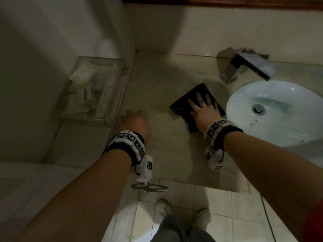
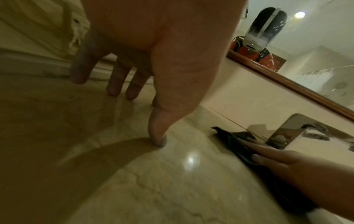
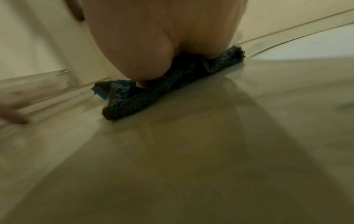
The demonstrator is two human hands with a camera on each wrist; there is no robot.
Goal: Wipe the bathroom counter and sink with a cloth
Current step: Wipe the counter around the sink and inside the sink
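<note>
Bathroom counter [image 1: 162, 154], beige marble, dim light. R hand [image 1: 203, 110]: fingers straight, palm flat, pressing folded dark cloth [image 1: 190, 100] onto counter just left of sink [image 1: 272, 130]. L hand [image 1: 134, 123]: fingers relaxed, spread, tips touching bare counter, holding nothing. Chrome faucet [image 1: 244, 67] behind sink. Clear tray [image 1: 120, 95] w/ packets, far left by wall.

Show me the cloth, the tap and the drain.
cloth [image 1: 194, 95], head view, far bare corner.
tap [image 1: 251, 66], head view, spout top.
drain [image 1: 258, 109], head view, metal centre in the sink.
</note>
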